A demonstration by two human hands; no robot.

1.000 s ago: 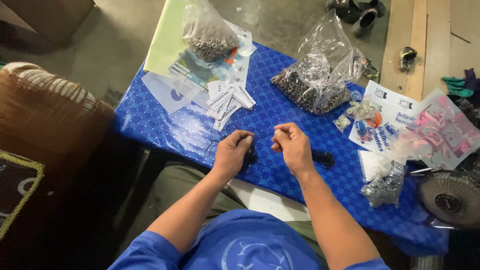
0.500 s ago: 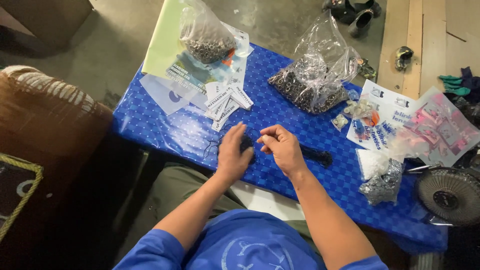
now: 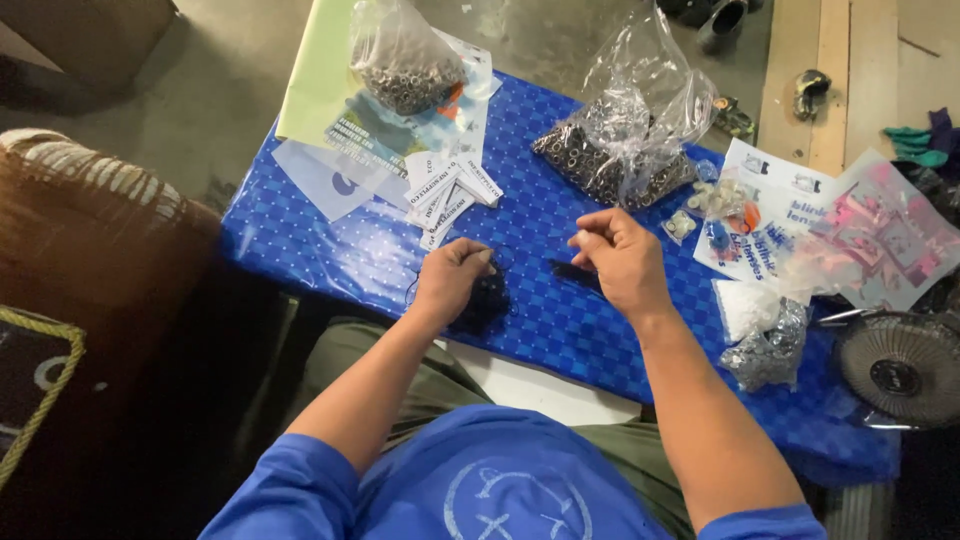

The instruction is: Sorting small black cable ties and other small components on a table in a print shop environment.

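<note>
Lifted since a moment ago: right hand (image 3: pixel 622 262), fingers pinched narrow, contents too small to tell. Dark bundle (image 3: pixel 487 297) on blue checked table (image 3: pixel 330 250), gripped under left hand (image 3: pixel 452 282). Beyond, clear bag of metal rings (image 3: pixel 620 150).

I see a table covered in a blue checkered cloth (image 3: pixel 560 320). On it lie two clear bags of small metal rings (image 3: pixel 620 150) (image 3: pixel 405 70), a pile of white paper labels (image 3: pixel 450 190), printed sheets (image 3: pixel 770 230), a crumpled silvery bag (image 3: pixel 765 345) and a dark bundle (image 3: pixel 487 298).
</note>
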